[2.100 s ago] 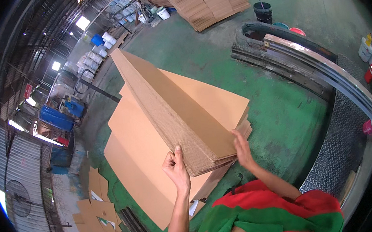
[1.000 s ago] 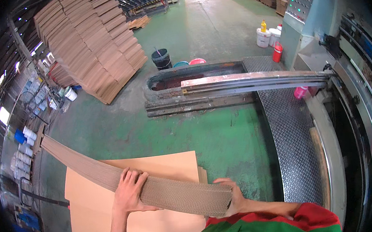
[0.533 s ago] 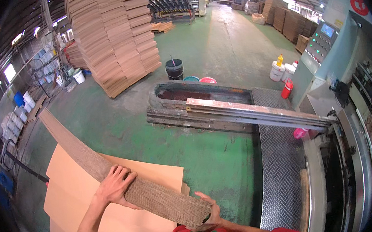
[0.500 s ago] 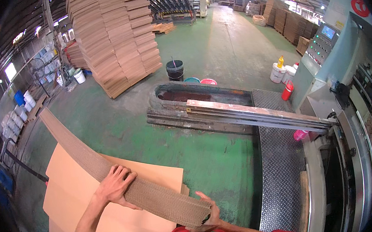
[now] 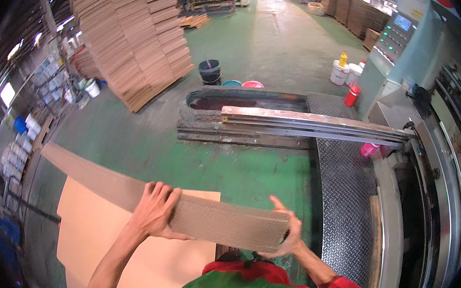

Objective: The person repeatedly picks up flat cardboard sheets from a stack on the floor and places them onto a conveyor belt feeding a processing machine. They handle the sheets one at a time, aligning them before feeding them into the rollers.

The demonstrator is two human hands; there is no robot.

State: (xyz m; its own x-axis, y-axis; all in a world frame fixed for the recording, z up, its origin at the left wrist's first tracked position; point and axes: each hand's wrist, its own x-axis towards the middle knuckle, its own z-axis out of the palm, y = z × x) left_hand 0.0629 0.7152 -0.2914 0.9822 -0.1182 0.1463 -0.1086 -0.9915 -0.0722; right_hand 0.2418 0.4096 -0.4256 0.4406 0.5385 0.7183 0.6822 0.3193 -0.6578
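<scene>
Where it is held, brown cardboard [image 5: 229, 225] looks ridged.

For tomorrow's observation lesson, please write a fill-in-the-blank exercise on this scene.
The left hand grips the cardboard bundle; at its near end is the ____ hand.
The floor beyond the bundle is ____.
In the picture, the tall cardboard stack is to the ____ of the black bucket.
Missing words: right; green; left.
</scene>
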